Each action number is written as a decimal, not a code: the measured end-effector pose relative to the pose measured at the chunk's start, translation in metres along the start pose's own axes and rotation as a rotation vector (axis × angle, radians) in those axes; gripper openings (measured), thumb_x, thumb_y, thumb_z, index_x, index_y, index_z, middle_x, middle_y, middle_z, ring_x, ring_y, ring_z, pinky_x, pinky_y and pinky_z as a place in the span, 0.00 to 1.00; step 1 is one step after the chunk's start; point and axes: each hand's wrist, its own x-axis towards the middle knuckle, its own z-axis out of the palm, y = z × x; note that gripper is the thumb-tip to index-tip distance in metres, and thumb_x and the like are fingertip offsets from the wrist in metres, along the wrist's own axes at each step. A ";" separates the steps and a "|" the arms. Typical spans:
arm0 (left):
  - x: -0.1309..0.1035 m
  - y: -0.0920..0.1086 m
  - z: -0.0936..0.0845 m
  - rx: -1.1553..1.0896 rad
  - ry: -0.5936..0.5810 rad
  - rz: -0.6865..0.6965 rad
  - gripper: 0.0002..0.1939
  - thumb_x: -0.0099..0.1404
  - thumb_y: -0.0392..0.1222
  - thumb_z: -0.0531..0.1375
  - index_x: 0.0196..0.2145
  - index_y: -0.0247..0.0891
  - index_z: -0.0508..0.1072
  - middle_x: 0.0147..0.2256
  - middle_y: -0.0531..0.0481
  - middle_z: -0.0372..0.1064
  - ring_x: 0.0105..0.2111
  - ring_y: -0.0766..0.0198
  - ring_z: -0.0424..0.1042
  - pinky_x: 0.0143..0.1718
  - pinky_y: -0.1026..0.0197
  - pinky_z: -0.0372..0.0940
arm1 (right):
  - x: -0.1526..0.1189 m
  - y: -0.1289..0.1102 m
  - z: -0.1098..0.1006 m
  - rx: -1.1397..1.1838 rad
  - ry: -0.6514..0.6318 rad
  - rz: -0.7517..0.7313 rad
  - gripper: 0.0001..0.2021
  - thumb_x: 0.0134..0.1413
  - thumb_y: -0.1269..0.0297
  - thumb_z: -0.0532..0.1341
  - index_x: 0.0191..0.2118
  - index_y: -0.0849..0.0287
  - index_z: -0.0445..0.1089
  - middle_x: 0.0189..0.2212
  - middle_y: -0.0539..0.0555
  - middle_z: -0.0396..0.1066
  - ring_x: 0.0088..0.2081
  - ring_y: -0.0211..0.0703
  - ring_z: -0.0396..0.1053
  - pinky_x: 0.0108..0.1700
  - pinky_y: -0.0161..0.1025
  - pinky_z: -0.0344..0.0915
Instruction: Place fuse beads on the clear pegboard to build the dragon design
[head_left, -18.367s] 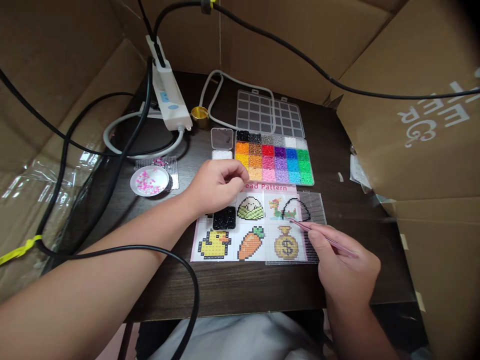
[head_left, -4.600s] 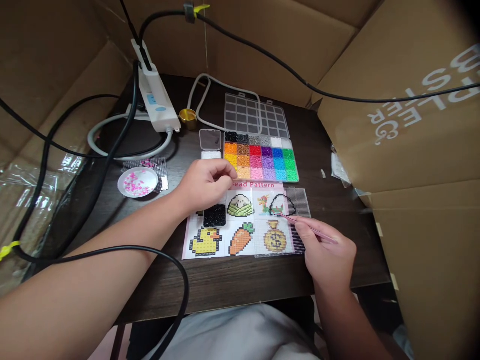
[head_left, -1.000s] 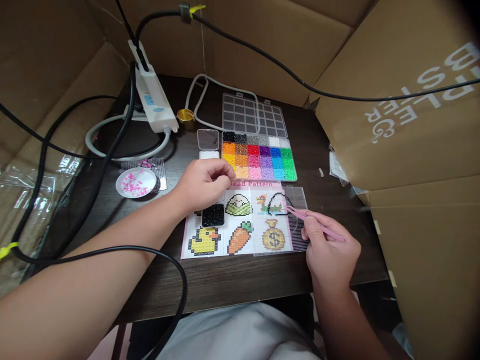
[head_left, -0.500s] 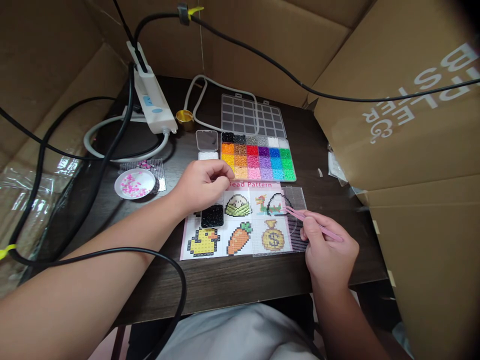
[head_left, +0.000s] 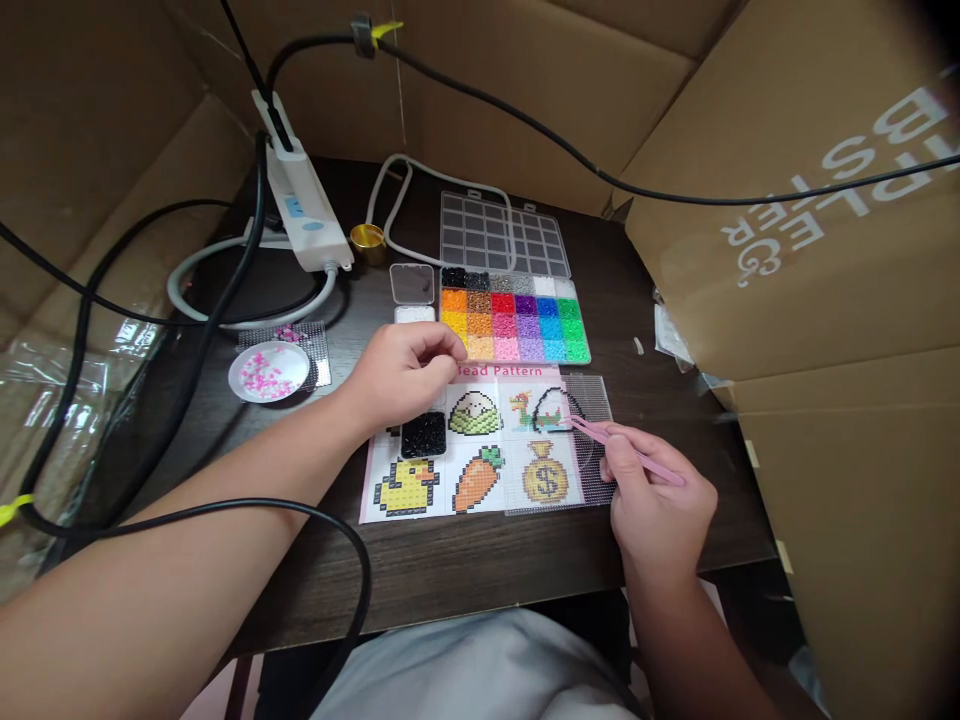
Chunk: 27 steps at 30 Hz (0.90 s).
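"Over at four o'clock from the clear pegboard [head_left: 596, 395], what does the right hand [head_left: 664, 500] have?"

"Pink tweezers [head_left: 645, 462], pinched between thumb and fingers. They point toward ten o'clock, with their tips over the board, right by the lower right of a black bead outline [head_left: 556, 390]."

"Are the tips together?"

"The prongs look slightly apart. Whether a bead sits between them is too small to tell."

"And the outline itself?"

"Near twelve o'clock on the board: a rounded arch with a line of beads along its foot. The board overlaps the right side of the pattern sheet [head_left: 444, 478], and the printed dragon shows through."

"Where's the left hand [head_left: 412, 368]?"

"At ten o'clock from the board, fingers curled, thumb close to the forefinger. I can't tell whether they grip anything. It lies between a small box of black beads [head_left: 424, 433], at nine o'clock, and a box of white beads [head_left: 415, 315] farther back."

"The big sorting case [head_left: 525, 361]?"

"Eleven o'clock, beads sorted by colour, its lid [head_left: 484, 235] laid back behind it."

"Anything farther out, around nine?"

"Yes, a white dish [head_left: 268, 398] of pink and white beads, overlapping a second pegboard [head_left: 320, 355]. At ten o'clock, beyond that, lies a white power strip [head_left: 311, 225]."
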 end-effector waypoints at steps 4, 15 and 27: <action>0.000 -0.001 0.000 0.012 0.006 0.010 0.10 0.53 0.39 0.56 0.28 0.36 0.77 0.23 0.52 0.72 0.21 0.67 0.63 0.23 0.63 0.57 | -0.001 0.000 -0.001 -0.009 -0.011 -0.001 0.08 0.55 0.61 0.69 0.36 0.59 0.82 0.29 0.55 0.81 0.30 0.42 0.79 0.32 0.35 0.76; 0.000 -0.001 0.000 -0.011 0.002 0.047 0.09 0.52 0.38 0.55 0.27 0.36 0.76 0.24 0.53 0.71 0.22 0.67 0.64 0.24 0.63 0.57 | 0.000 -0.002 0.000 -0.024 -0.020 0.008 0.08 0.56 0.60 0.68 0.37 0.59 0.82 0.32 0.56 0.82 0.31 0.43 0.79 0.33 0.36 0.77; -0.001 -0.002 0.000 0.001 -0.005 0.034 0.09 0.53 0.38 0.55 0.28 0.36 0.76 0.23 0.52 0.72 0.23 0.67 0.64 0.24 0.63 0.58 | -0.002 -0.001 0.000 -0.047 0.022 -0.013 0.08 0.55 0.61 0.69 0.36 0.59 0.82 0.31 0.55 0.82 0.30 0.43 0.79 0.33 0.36 0.76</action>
